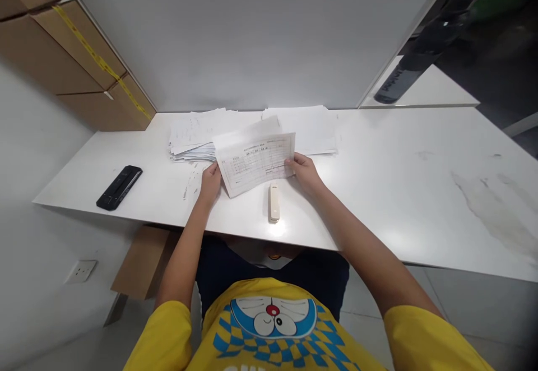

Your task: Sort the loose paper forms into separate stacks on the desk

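Between my hands is a printed paper form [258, 163], tilted up off the desk, with a table of lines and small print on it. My left hand [210, 183] pinches its left edge. At the right edge, my right hand [306, 172] grips the sheet between thumb and fingers. Just below the paper, a cream-coloured stapler [274, 203] lies on the white desk. Behind the form, to the left, is a stack of papers [193, 133]. Another pile of white sheets [306, 127] lies behind it to the right.
A black phone-like device [120, 188] lies at the desk's left. Cardboard boxes [84, 51] stand at the far left, with another box [140, 261] under the desk. A dark bottle [403, 77] is at the back right. A grey partition [252, 35] borders the desk [386, 191].
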### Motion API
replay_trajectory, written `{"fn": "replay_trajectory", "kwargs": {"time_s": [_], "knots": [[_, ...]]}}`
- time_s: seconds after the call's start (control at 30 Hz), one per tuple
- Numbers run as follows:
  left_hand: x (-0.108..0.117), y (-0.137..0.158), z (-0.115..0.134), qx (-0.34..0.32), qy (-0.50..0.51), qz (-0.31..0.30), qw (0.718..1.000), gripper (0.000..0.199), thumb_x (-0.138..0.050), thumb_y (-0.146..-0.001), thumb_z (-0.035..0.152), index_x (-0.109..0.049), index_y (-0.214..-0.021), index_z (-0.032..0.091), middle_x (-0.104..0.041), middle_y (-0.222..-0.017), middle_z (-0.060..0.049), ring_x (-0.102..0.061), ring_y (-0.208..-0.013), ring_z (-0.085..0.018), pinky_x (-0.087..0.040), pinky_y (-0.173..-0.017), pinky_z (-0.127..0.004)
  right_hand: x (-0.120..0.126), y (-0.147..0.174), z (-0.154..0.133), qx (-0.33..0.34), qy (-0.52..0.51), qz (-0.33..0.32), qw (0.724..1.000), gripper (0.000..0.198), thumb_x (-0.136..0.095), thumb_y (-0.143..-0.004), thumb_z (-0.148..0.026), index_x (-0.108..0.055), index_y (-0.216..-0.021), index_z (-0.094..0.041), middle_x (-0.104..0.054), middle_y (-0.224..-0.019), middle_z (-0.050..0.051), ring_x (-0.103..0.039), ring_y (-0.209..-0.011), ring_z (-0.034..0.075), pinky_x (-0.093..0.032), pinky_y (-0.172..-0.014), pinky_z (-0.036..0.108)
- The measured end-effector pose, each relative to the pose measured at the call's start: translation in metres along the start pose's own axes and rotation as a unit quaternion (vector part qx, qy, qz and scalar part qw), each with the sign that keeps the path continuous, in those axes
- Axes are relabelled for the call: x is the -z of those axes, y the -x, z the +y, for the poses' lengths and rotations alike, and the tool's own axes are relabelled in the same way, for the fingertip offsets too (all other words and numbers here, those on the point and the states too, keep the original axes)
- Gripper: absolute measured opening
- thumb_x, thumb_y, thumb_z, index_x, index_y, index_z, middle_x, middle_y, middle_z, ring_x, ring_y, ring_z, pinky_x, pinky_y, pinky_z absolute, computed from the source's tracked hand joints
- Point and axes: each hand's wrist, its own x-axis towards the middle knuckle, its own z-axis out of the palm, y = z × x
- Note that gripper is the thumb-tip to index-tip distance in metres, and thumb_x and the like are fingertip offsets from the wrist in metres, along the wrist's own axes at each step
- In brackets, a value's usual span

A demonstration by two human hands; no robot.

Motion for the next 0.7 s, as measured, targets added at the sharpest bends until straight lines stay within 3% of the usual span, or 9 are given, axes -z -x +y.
{"fn": "replay_trajectory", "kwargs": {"time_s": [0.17,0.37,0.47,0.57,0.7], "knots": [[0.001,0.001,0.001,-0.048,-0.048,0.018,0.998,0.025,-0.071,-0.08,0.044,-0.069,-0.074,0.019,-0.068,-0.07,0.0,-0.061,-0.067,-0.016,-0.049,-0.064,-0.028,-0.001,0.002,-0.001,-0.015,0.008,0.007,1.0,0.035,-0.079,-0.068,-0.055,-0.07,-0.083,-0.024,-0.074,-0.089,0.005,-0.067,-0.095,0.029,-0.05,-0.095,0.047],[0.003,0.001,0.001,-0.099,-0.114,0.061,0.987,0.023,-0.074,-0.08,0.036,-0.061,-0.068,0.02,-0.06,-0.066,0.002,-0.052,-0.064,-0.013,-0.042,-0.062,-0.025,-0.001,0.001,0.001,0.0,0.029,0.039,0.999,0.027,-0.075,-0.073,-0.049,-0.069,-0.078,-0.024,-0.073,-0.087,0.005,-0.065,-0.097,0.028,-0.047,-0.097,0.046],[0.002,0.004,0.004,-0.132,-0.11,0.064,0.983,0.041,-0.075,-0.081,0.046,-0.05,-0.061,0.021,-0.048,-0.06,0.004,-0.043,-0.059,-0.012,-0.037,-0.057,-0.024,-0.001,0.001,0.004,0.005,0.031,0.056,0.998,0.024,-0.072,-0.074,-0.046,-0.069,-0.078,-0.023,-0.072,-0.084,0.004,-0.064,-0.096,0.028,-0.048,-0.094,0.045],[0.002,0.006,0.005,-0.176,-0.094,0.072,0.977,0.057,-0.063,-0.087,0.064,-0.037,-0.059,0.021,-0.034,-0.056,0.005,-0.034,-0.055,-0.012,-0.031,-0.052,-0.025,-0.004,0.001,0.007,0.003,0.046,0.074,0.996,0.021,-0.068,-0.075,-0.044,-0.068,-0.077,-0.022,-0.07,-0.08,0.002,-0.063,-0.093,0.027,-0.049,-0.089,0.044],[0.0,0.001,0.002,-0.206,-0.097,0.091,0.97,0.065,-0.052,-0.085,0.077,-0.03,-0.058,0.022,-0.029,-0.055,0.005,-0.029,-0.053,-0.012,-0.027,-0.05,-0.026,-0.008,0.001,0.012,0.003,0.08,0.103,0.991,0.019,-0.063,-0.077,-0.041,-0.066,-0.075,-0.022,-0.066,-0.074,0.002,-0.061,-0.086,0.025,-0.05,-0.082,0.041]]}}
